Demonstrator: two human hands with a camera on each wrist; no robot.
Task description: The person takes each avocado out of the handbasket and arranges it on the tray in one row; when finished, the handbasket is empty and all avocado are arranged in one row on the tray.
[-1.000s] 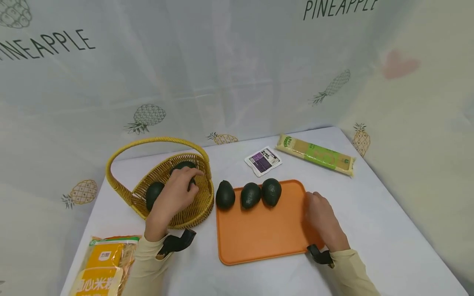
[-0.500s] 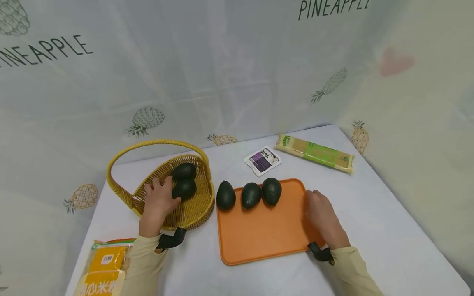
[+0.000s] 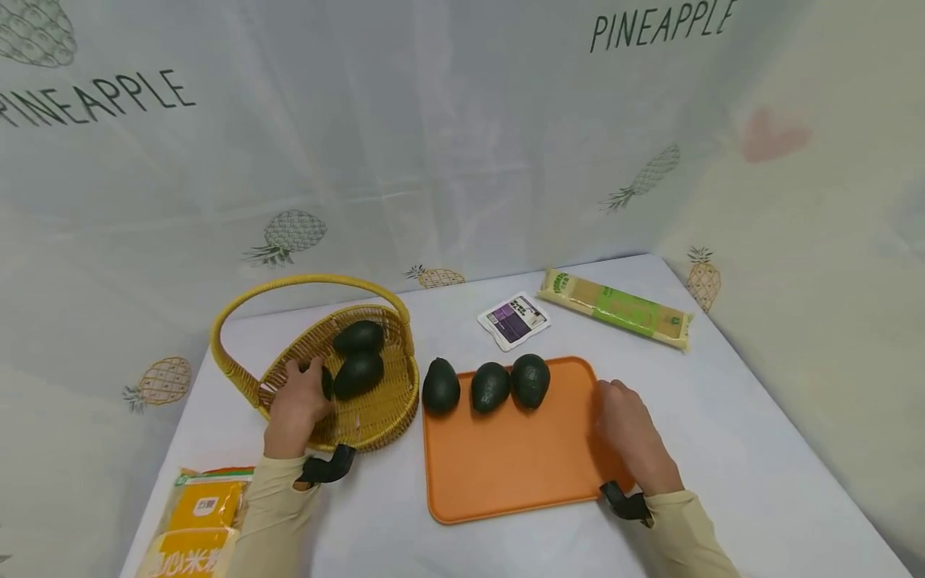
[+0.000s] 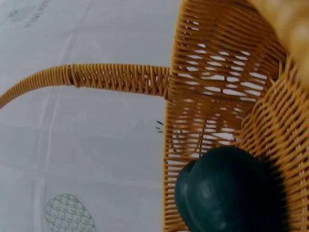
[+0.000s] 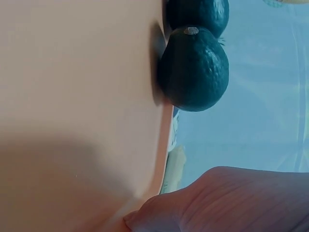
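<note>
The left hand (image 3: 296, 401) reaches down into a yellow wicker basket (image 3: 414, 401), its fingers and thumb bent round a dark green avocado (image 3: 328, 384) that shows only at one side. How firm that grip is cannot be told (the left wrist view shows fruit and basket weave, but not the fingers). The right hand (image 3: 633, 433) holds the right edge of an orange tray (image 3: 506, 474), thumb over the rim, the other fingers mostly hidden.

Half a second ago the left hand lay spread just beside the two other avocados (image 3: 359, 375) in the basket; it has now shifted left, away from them. That pair sits together, both in full view, so the work appears to have narrowed to the single fruit at the hand. The right hand stays where it was, which probably keeps the tray steady.

On the tray, three avocados (image 3: 490, 388) form a row along the far edge: the left one lies at the corner, the other two side by side. Beyond the tray are a small purple-and-white packet (image 3: 514, 321) and a long green-and-tan packet (image 3: 617, 309). A yellow bag (image 3: 195, 522) lies near the left sleeve. Everything rests on a white worktop (image 3: 376, 530), before a pineapple-print cloth (image 3: 462, 144).
</note>
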